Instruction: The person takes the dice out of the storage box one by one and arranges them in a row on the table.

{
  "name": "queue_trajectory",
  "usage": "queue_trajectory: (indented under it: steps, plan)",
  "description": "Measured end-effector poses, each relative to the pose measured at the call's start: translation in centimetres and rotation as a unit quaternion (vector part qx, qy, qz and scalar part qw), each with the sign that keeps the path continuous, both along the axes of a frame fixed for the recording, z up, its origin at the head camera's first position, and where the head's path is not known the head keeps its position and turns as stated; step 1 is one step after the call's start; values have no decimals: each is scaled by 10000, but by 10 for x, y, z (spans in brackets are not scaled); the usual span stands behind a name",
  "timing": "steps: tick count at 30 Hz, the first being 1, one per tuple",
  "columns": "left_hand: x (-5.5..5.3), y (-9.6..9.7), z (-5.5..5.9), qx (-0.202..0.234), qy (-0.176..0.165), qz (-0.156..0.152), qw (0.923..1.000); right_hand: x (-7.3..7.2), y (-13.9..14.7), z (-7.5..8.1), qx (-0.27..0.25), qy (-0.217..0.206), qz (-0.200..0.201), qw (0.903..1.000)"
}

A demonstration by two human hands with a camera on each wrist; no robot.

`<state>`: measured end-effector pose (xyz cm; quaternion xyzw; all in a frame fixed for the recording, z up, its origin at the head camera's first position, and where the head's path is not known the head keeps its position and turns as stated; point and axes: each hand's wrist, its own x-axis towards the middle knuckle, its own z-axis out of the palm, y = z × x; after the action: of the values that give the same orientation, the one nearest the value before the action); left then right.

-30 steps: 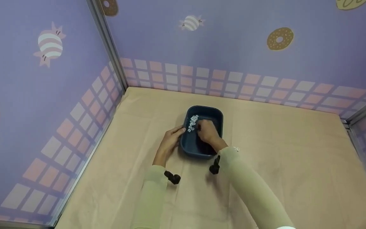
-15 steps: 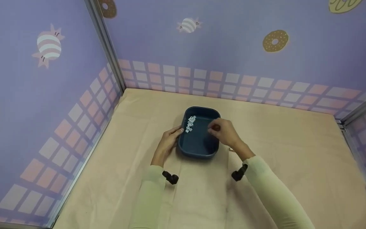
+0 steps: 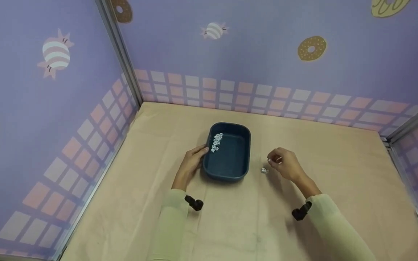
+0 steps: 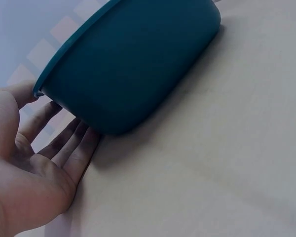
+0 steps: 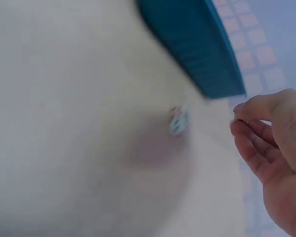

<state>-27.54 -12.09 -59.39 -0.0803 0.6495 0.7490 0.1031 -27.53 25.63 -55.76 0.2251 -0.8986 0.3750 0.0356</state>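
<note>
Beyond both your hands stands the patterned wall (image 3: 252, 54); beneath them spreads the tan cloth (image 3: 339, 159). The blue tray (image 3: 228, 161) lies between your hands, its long axis running away from you. Your left hand (image 3: 193, 159) is the nearer to it, gripping its side wall with the thumb at the rim and the fingers against the outside. Your right hand (image 3: 284, 164) hovers above the cloth, apart from the tray. White dice (image 3: 216, 142) lie inside the tray along the wall by your left thumb, most of them beyond it. Key relation: two loose dice (image 3: 264, 170) lie on the cloth just left of your right hand and slightly toward you, between it and the tray, side by side, the pair's long axis running roughly crosswise; your right hand is clearly the nearer. Its thumb and index fingertips (image 5: 239, 107) almost meet, the other fingers loosely bent; a pale speck there may be nail or object, so you cannot tell whether anything is grasped.
</note>
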Motion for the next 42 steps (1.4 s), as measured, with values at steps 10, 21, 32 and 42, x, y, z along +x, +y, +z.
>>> queue_trajectory:
  steps: [10,21,32,42]
  plan:
    - [3,-2,-1,34,80,-125,9999,19,16,-31,310,-231,-73,9992]
    - [3,-1,-1,61,61,-86,9999,21,11,-38,29,-353,-148,9993]
    - [2,-1,-3,4,88,-105,9999,25,11,-44,-320,-714,-456,9959]
    - [2,-2,-2,49,123,-115,9998,26,9,-48,-399,-984,-579,9927]
